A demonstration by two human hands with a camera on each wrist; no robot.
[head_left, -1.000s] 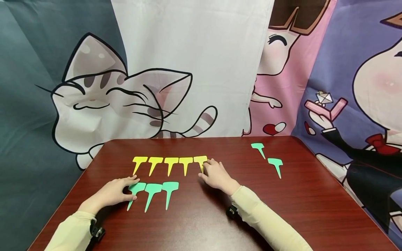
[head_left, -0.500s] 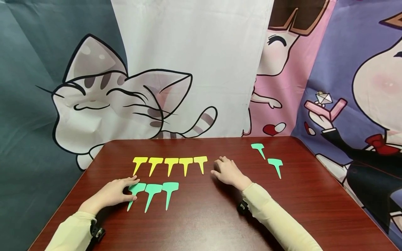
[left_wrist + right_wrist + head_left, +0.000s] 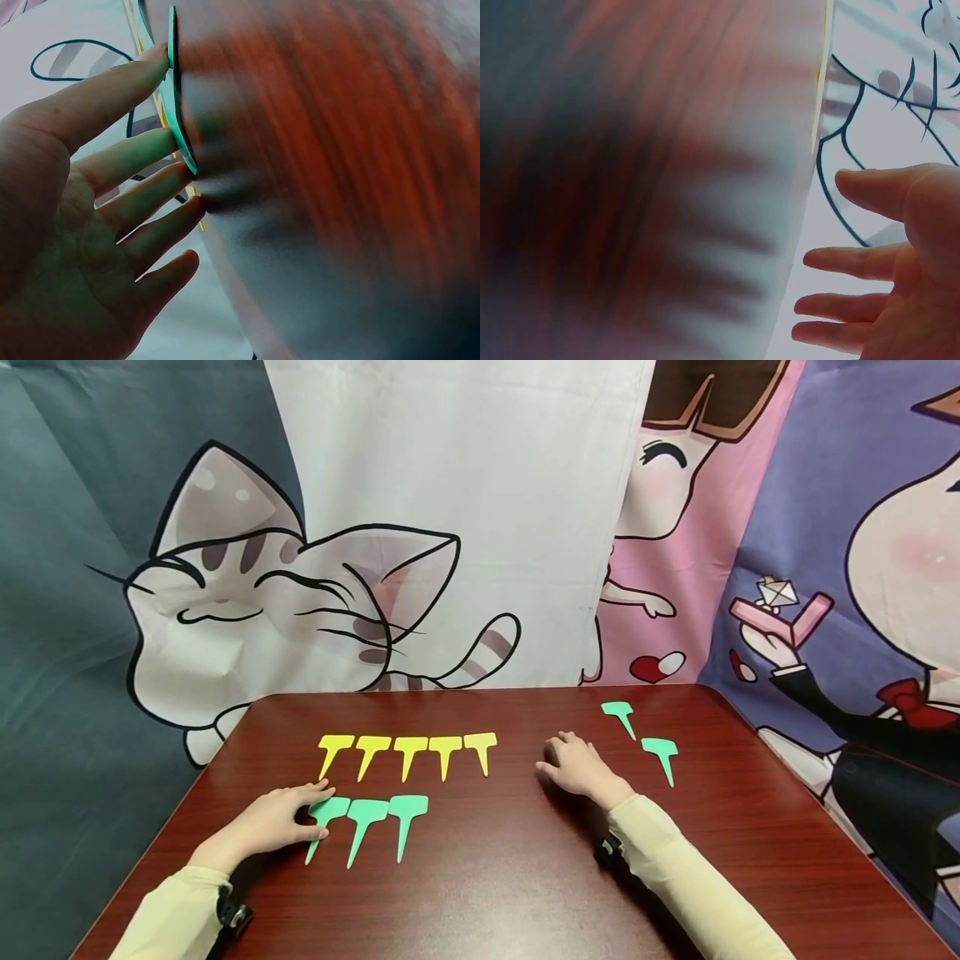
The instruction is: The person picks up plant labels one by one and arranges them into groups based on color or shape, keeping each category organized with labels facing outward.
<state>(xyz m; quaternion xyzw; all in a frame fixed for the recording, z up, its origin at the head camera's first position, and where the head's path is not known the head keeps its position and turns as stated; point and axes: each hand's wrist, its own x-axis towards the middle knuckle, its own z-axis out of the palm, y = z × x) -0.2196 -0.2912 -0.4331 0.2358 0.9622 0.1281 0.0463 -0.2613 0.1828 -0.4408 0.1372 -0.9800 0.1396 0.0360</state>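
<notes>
My left hand rests on the leftmost green plant label, with thumb and fingertips at its edges. In the left wrist view that label is seen edge-on against fairly straight fingers. Beside it lie two more green T-shaped labels, a middle one and a right one. A row of several yellow plant labels lies behind. My right hand hovers between that row and two separate green labels, holding nothing. Its fingers are extended in the right wrist view.
The second separate green label lies near the table's back right. Everything lies flat on a dark red wooden table. A cartoon-printed cloth hangs behind the far edge.
My right hand has left the rightmost yellow label and moved right across the table, toward the two separate green labels. The left hand stays where it was.
</notes>
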